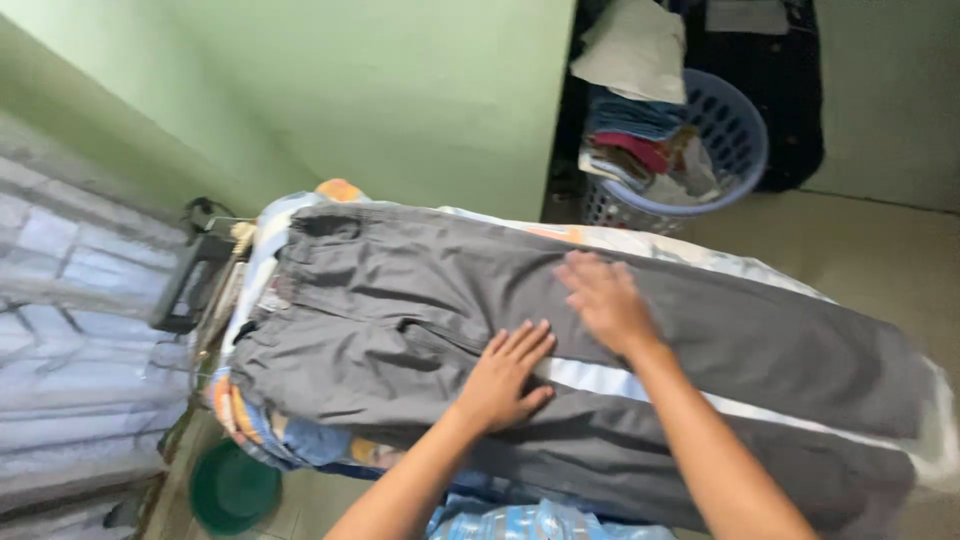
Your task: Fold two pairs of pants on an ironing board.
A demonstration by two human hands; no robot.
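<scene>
- The grey trousers (400, 300) lie flat on the padded ironing board (700, 250), which is covered by a patterned cloth, so they're already spread out.
- Your left hand (505, 375) is open, palm down, fingers spread, pressing the fabric near the middle of the trousers, just below the crotch area.
- Your right hand (605, 300) is open too, flat on the upper leg, just beside the left hand. It looks motion-blurred, so I'd judge it's mid-stroke; neither hand grips anything.
- Progress, as I read it: layout is done and smoothing is under way. The waist end looks fairly flat. There are creases around the seat and by your left hand.
- The far leg end toward the right edge is blurred, so I can't tell how smooth it is.
- Orientation: the waistband (300, 265) points to the left end of the board, and the legs run right and slightly toward you.
- The long axis follows the board, upper left to lower right. The white side stripe (620, 382) runs along the same line.
- Around you: a laundry basket (735, 150) full of folded clothes sits beyond the board, and a green basin (232, 490) is on the floor at lower left.
- A dark object at the board's left end is too blurred to identify.
</scene>
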